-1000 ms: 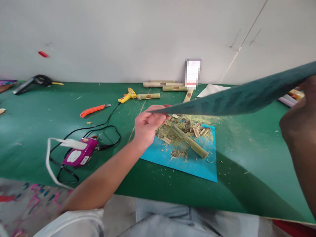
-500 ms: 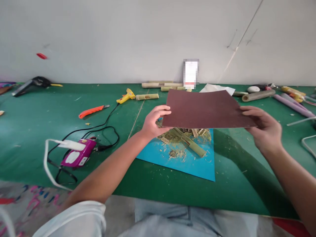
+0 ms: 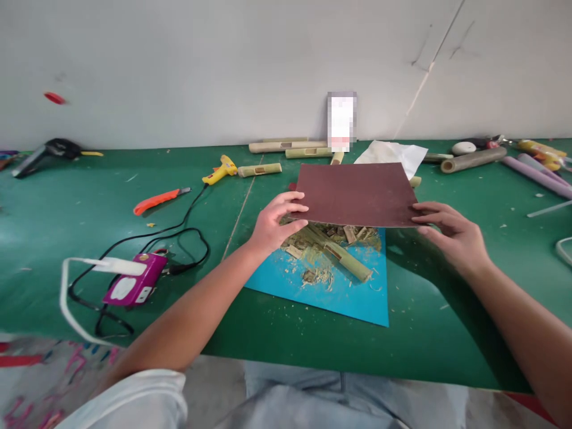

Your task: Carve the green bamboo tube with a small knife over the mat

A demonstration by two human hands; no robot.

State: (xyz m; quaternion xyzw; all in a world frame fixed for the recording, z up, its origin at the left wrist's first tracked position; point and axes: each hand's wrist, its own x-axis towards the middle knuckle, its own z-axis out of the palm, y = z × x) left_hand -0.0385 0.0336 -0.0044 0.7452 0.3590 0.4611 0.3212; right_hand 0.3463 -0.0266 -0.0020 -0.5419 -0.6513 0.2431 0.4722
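Observation:
A dark reddish-brown sheet of sandpaper (image 3: 353, 193) is held out flat in front of me, above the work surface. My left hand (image 3: 277, 221) pinches its left edge, fingers on top and thumb beneath. At the opposite edge my right hand (image 3: 449, 232) grips it between thumb and fingers. Under the sheet, partly hidden by it, lies a blue mat (image 3: 353, 304) strewn with shavings and chips (image 3: 317, 276). A bamboo tube (image 3: 351, 262) with a cut slot rests slantwise on this mat, its far end covered.
On the green table (image 3: 277, 333) lie an orange utility knife (image 3: 157, 201), a yellow glue gun (image 3: 220, 171) and a purple power strip (image 3: 136, 280) with loose cords. Slotted bamboo pieces (image 3: 286, 146) and white paper (image 3: 393, 156) sit along the wall. A thick tube (image 3: 472, 160) lies at right.
My right hand has moved left and slightly down, and the sandpaper's right edge has come in with it, the sheet looking flatter. The whole view has shifted slightly.

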